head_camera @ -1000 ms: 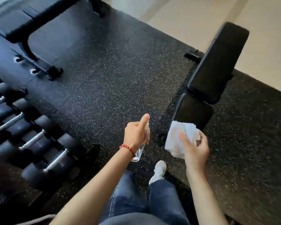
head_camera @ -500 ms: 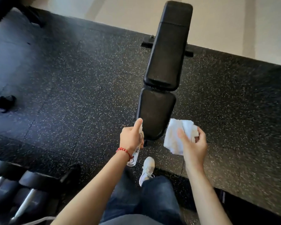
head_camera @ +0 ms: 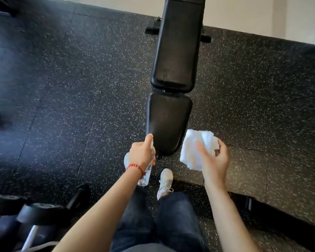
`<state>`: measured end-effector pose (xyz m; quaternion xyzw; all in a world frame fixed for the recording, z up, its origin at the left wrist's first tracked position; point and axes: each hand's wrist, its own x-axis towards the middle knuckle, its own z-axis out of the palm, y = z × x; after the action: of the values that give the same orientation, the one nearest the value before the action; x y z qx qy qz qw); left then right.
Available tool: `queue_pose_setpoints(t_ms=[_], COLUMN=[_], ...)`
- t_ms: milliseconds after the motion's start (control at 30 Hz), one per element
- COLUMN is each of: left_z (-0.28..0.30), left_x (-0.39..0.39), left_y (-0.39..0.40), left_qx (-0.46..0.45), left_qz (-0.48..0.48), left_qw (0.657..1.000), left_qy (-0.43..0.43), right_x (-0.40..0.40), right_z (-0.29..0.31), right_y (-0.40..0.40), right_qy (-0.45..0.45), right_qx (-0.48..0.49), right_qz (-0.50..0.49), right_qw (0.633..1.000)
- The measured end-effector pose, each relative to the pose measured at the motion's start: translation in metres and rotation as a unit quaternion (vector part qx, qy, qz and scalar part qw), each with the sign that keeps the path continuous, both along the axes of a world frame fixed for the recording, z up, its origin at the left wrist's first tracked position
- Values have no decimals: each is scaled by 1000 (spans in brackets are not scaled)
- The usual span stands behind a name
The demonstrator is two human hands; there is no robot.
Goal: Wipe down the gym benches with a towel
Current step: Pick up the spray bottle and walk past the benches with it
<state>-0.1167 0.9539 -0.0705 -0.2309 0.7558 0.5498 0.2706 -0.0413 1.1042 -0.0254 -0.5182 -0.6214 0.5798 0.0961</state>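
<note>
On the speckled rubber floor (head_camera: 71,88), straight ahead of the person, stands the black bench (head_camera: 176,51), now square to the view and larger in it than half a second ago, when it leaned off to the right; a second ago it sat far to the right, and a second bench showed at the top left. Its long back pad (head_camera: 178,42) runs up to the top edge, where the dark floor meets pale flooring. The short seat pad (head_camera: 168,120) lies nearest, rounded at its corners, smooth and faintly glossy, with a narrow gap between the two pads.

The left hand (head_camera: 141,154) is wrapped round a clear plastic spray bottle (head_camera: 146,174), forefinger stretched along its top, beside the near left corner of the seat pad; whether it touches the pad cannot be told. A red beaded bracelet (head_camera: 135,167) circles that wrist. The right hand (head_camera: 214,160) grips a white towel (head_camera: 195,148), soft and bunched in loose folds, thumb on top and fingers curled beneath, just off the seat pad's near right corner and above the floor. Both hands hold much the same pose as before.

Dumbbells (head_camera: 25,222) with dull black heads and bright metal handles fill the bottom left corner, fewer showing than a second ago. Dark jeans (head_camera: 173,224) and a white shoe (head_camera: 165,180) lie below.
</note>
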Motion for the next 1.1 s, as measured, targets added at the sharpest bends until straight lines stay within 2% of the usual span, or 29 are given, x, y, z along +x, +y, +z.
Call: queue_pose_setpoints(t_ms=[300, 533, 767, 1100], left_z=[-7, 1, 23, 27], left_x=[-63, -126, -185, -266], left_y=[-20, -48, -56, -15], left_qx=[-3, -11, 17, 31], left_qz=[-105, -184, -192, -208], left_qw=[994, 983, 981, 976], left_qy=[-36, -1, 29, 49], right_x=[-54, -106, -150, -212], right_z=[1, 6, 17, 18], right_y=[-28, -60, -74, -54], right_qy=[-27, -12, 33, 35], right_qx=[20, 26, 22, 7], right_qz=[-63, -102, -114, -133], right_qw=[997, 994, 993, 990])
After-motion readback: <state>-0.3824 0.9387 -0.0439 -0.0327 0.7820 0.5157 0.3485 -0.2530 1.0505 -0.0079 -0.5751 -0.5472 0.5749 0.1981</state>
